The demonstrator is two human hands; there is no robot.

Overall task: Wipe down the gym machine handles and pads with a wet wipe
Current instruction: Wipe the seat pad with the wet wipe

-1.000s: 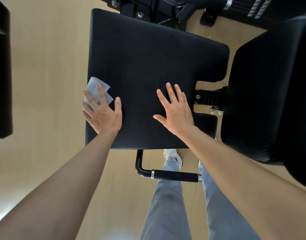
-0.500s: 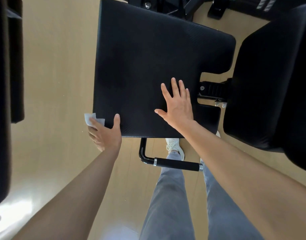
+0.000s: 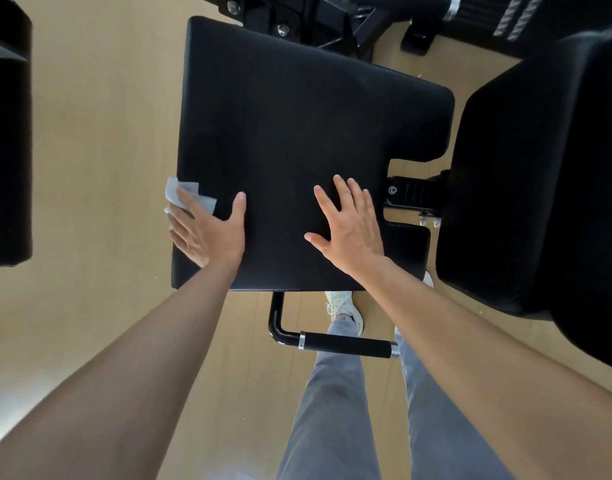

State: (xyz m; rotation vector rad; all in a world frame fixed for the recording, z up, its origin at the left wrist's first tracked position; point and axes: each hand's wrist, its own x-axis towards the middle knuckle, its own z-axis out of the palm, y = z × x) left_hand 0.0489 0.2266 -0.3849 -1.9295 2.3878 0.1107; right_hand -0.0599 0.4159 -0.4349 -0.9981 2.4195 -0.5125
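Note:
A large black seat pad (image 3: 290,133) fills the middle of the view. My left hand (image 3: 207,230) lies flat on its left edge, fingers straight, pressing a white wet wipe (image 3: 179,194) against the pad; part of the wipe sticks out past my fingertips. My right hand (image 3: 349,226) rests flat and spread on the pad's near right part, holding nothing. A black foam-covered handle (image 3: 346,344) on a bent black bar sits below the pad's near edge.
A second black pad (image 3: 540,174) stands at the right, joined by a black bracket (image 3: 415,195). The machine's black frame (image 3: 332,12) runs along the top. Another dark pad (image 3: 10,150) is at the left. My legs and a white shoe (image 3: 342,306) stand on the tan floor.
My left hand, with the wipe, slid down to the pad's near left corner half a second ago and has now moved back up along the left edge. My right hand stayed put.

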